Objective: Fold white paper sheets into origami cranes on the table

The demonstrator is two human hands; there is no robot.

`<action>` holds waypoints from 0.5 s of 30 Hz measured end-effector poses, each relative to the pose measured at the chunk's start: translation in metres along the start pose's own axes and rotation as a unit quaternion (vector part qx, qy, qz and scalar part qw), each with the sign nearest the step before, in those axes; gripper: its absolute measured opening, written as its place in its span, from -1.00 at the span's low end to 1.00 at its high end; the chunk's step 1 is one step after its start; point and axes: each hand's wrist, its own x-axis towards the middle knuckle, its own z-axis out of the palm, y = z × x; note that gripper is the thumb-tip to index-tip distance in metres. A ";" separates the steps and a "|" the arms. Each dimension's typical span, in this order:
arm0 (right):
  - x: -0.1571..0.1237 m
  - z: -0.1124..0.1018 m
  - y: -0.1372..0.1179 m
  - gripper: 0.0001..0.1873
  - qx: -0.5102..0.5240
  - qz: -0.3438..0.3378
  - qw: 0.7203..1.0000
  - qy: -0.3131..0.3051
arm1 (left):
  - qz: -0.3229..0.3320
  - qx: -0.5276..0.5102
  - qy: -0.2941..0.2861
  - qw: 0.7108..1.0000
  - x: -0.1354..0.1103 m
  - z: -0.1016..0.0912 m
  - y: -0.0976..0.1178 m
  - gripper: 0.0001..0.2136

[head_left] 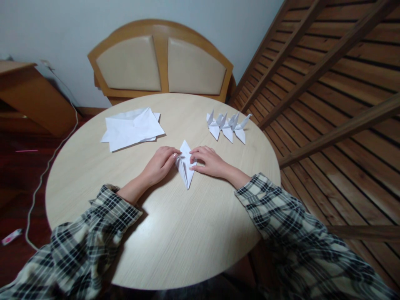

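Observation:
A white sheet folded into a long diamond, the folded paper, lies near the middle of the round table, one point toward me. On its left edge my left hand pinches a raised flap between thumb and fingers. My right hand rests at the opposite edge, fingers curled, with thumb and fingertips on the paper. Beyond my right hand stand several finished paper cranes in a row. Farther left lies a loose stack of white paper sheets.
A wooden headboard with two padded panels stands behind the table. Wooden slats slope along the right side. At left are a wooden cabinet, a white cable and a small pink and white packet on the floor.

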 end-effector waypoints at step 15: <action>0.001 0.001 0.001 -0.88 -0.007 0.007 1.000 -0.003 | 0.020 0.045 -0.077 0.996 -0.002 0.000 0.000 -0.73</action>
